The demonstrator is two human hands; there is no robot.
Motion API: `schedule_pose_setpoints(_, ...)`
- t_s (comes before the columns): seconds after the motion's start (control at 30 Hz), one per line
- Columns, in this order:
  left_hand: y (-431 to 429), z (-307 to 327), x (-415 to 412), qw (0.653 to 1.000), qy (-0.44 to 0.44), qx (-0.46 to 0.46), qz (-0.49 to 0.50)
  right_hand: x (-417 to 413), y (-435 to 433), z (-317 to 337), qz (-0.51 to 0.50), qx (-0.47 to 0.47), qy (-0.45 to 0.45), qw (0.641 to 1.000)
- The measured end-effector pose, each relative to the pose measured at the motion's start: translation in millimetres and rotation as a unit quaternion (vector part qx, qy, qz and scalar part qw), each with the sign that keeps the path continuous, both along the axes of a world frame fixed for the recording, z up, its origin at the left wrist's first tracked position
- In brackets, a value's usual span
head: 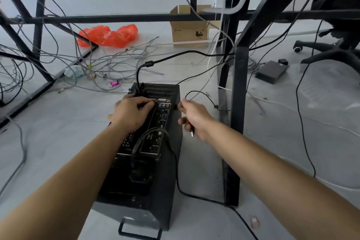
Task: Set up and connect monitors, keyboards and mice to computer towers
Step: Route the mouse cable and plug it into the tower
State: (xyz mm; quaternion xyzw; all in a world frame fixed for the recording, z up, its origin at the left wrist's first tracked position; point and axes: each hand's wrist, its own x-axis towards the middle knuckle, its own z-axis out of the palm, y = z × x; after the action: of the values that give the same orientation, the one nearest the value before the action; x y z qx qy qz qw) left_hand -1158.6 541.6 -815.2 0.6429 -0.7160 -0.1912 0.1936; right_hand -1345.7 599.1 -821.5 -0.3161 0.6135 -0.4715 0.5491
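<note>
Your left hand pinched a thin black cable; your right hand gripped a silver-tipped USB plug that needed squaring first.

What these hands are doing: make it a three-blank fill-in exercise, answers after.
The right hand holds a cable whose plug is of type ___.
The left hand pinches a thin cable coloured ___.
The computer tower lies on the ___.
Missing: USB, black, floor.
</note>
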Motion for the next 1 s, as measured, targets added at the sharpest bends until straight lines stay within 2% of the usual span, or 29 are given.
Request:
schedule_pose_setpoints(0.13,9,2,-18,1.0,0.019,0.02,-0.009,-14,-10,-1,-0.029,0.005,-0.026,0.999)
schedule_pose_setpoints(0.37,22,7,-45,0.995,0.083,0.055,-0.006,-39,-7,0,-0.024,-0.007,0.002,1.0)
schedule_pose_setpoints(0.5,24,25,-49,0.997,-0.023,-0.063,-0.036,-48,2,19,-0.031,-0.017,-0.03,0.999)
schedule_pose_setpoints(0.6,24,39,-52,0.987,0.054,-0.065,-0.135,-52,9,26,-0.019,-0.02,-0.056,0.998)
schedule_pose_setpoints(0.7,34,43,-64,0.974,0.074,-0.051,-0.207,-57,12,29,-0.015,-0.027,-0.097,0.995)
schedule_pose_setpoints(0.77,41,41,-72,0.968,0.111,-0.088,-0.209,-60,12,30,-0.026,-0.023,-0.13,0.991)
schedule_pose_setpoints(0.83,44,38,-78,0.961,0.182,-0.111,-0.178,-62,13,31,-0.041,-0.013,-0.172,0.984)
schedule_pose_setpoints(1.0,50,47,-87,0.933,0.32,-0.078,-0.147,-65,17,31,-0.046,0.002,-0.217,0.975)
